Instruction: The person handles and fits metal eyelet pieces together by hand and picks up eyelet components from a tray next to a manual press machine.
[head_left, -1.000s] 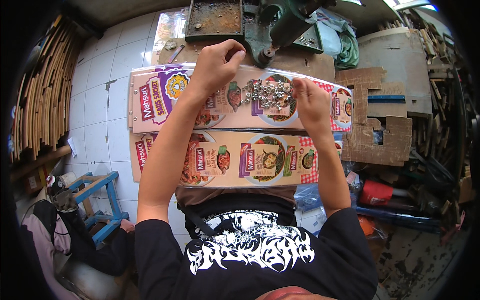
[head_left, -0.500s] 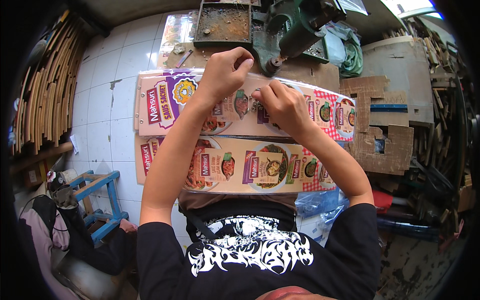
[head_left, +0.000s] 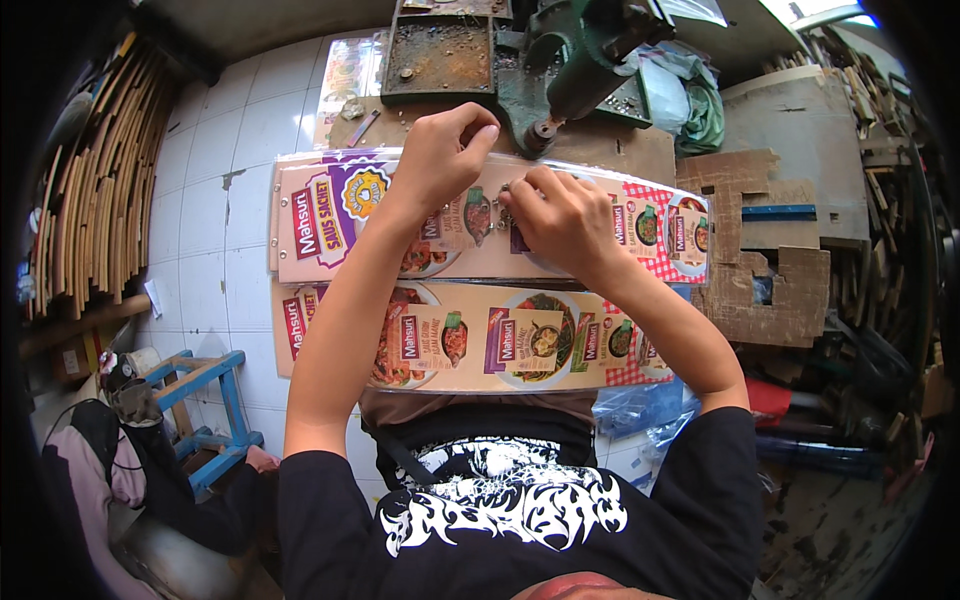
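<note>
My left hand [head_left: 450, 148] hovers over the far edge of the upper printed panel, just short of the green press. Thumb and fingers are pinched together; whatever they hold is hidden. My right hand [head_left: 562, 215] rests on the upper printed panel [head_left: 330, 262] with its fingers curled. Small shiny metal bits [head_left: 502, 212] lie at its fingertips, and I cannot make out what is between them. Nearer to me lies a second, similar printed panel [head_left: 470, 352] with food pictures under clear plastic. The press's round metal tip [head_left: 541, 137] sits just beyond the upper panel.
The green press [head_left: 580, 75] stands at the back, beside a dirty metal tray [head_left: 440, 55]. Cut brown boards [head_left: 770, 240] lie to the right. Stacked boards [head_left: 100, 180] and a blue stool frame [head_left: 225, 400] are at left, with another person's hand [head_left: 262, 460] close by.
The whole view has shifted slightly. My left hand stays pinched near the press, and my right hand keeps its place by the metal bits, its fingers slightly changed.
</note>
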